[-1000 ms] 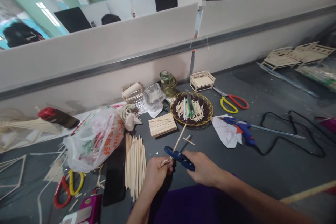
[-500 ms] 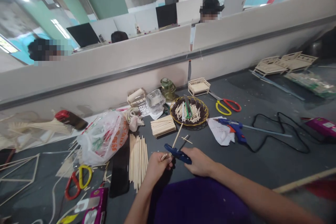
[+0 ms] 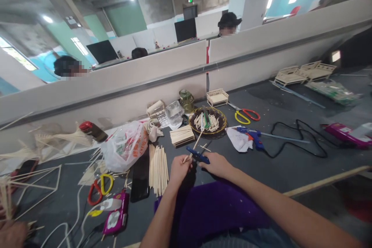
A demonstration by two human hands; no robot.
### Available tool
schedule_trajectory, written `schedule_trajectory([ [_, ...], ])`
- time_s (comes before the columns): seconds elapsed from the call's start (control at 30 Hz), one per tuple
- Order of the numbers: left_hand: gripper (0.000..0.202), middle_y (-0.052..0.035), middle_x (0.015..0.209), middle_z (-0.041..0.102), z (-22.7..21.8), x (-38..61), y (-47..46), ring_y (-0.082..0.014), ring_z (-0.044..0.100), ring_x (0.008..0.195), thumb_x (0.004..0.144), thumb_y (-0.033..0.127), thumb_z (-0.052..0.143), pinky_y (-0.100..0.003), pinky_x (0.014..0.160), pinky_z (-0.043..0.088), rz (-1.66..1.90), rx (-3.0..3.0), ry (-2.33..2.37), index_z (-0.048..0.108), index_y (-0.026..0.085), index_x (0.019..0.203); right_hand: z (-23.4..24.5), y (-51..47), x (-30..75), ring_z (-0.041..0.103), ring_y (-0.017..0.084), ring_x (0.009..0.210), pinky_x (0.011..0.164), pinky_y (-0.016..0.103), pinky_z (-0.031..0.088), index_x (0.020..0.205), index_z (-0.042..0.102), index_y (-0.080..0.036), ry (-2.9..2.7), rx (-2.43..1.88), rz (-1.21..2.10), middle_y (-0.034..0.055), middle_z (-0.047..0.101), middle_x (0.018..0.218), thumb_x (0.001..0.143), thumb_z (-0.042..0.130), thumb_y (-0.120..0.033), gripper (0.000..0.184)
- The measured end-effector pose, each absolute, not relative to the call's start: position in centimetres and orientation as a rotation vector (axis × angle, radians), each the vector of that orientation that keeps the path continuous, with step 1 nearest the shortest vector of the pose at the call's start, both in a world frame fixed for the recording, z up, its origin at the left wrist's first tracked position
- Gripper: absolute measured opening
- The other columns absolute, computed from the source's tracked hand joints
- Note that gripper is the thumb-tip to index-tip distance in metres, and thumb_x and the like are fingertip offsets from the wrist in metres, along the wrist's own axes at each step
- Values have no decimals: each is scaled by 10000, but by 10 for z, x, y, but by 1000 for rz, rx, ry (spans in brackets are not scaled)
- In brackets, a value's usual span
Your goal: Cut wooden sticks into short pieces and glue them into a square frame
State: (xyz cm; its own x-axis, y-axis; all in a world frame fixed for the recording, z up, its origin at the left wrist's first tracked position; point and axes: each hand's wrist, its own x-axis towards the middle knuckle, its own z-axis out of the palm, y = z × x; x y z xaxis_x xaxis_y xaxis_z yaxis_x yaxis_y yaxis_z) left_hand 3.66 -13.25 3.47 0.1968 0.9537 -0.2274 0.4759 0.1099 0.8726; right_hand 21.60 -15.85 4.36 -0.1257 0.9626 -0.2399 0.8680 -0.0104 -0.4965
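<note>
My left hand (image 3: 179,170) is closed around a few thin wooden sticks (image 3: 198,139), one of them long and slanting up toward the basket. In my right hand (image 3: 219,164) is a pair of blue pliers (image 3: 197,155), whose front end lies across the sticks just above my left fingers. Whether the jaws grip a stick is too small to tell. Short stick pieces (image 3: 205,147) lie just beyond the pliers. A row of longer round sticks (image 3: 158,170) is left of my left hand, and a stacked bundle of sticks (image 3: 182,135) sits beyond it.
A wicker basket (image 3: 223,128) holds short sticks. A blue glue gun (image 3: 255,139) and scissors (image 3: 247,115) lie right; a plastic bag (image 3: 116,155), black phone (image 3: 140,180) and purple box (image 3: 117,217) lie left. Another person's hand (image 3: 13,232) shows lower left. A partition (image 3: 174,60) runs behind.
The camera view has shifted, so the bench things appear moved and another person's hand shows at lower left. My hands keep the same hold on the sticks and pliers.
</note>
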Motion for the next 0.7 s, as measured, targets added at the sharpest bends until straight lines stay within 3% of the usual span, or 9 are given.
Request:
schedule_trajectory([
  [0.23,414,39,520,416,17,37,-131,-105,371,510,822,498,436,-219,507,260,797,1612,1327,607,143,694,39,-151,216,656,245,882,679,281,416,936,669,-193,-2048,-1936,819,95,707,918,835,527,-468,325],
  [0.7,405,29,543,419,9,35,-129,-113,366,540,833,497,464,-233,527,269,789,1437,1245,612,141,705,27,-150,213,672,251,839,666,288,407,893,641,-198,-2108,-1991,723,98,718,871,847,498,-378,235],
])
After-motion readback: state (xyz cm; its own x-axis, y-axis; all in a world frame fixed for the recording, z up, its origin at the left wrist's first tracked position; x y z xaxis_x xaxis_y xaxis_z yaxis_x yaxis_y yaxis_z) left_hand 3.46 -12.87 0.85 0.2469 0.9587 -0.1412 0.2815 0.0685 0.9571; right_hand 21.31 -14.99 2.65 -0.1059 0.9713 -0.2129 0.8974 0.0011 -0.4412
